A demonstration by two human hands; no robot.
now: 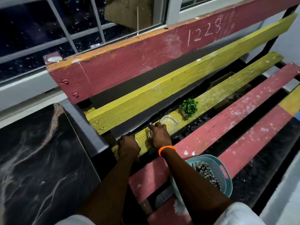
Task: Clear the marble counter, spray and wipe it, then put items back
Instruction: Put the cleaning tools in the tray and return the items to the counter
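Note:
The dark marble counter (37,159) with pale veins lies at the lower left. Beside it stands a painted wooden bench; on its yellow seat slat (215,93) sit a clear glass dish (169,121) and a small green plant (189,108). My left hand (128,146) is closed over a small pale round object on the slat, mostly hidden. My right hand (159,135), orange band at the wrist, grips a small silvery round jar (150,133) next to the glass dish.
A light blue plastic basket (217,169) with a checked cloth and a dark item inside rests on the red slat (243,111) under my right forearm. The bench back carries the chalked number 1228. A dark window is behind it.

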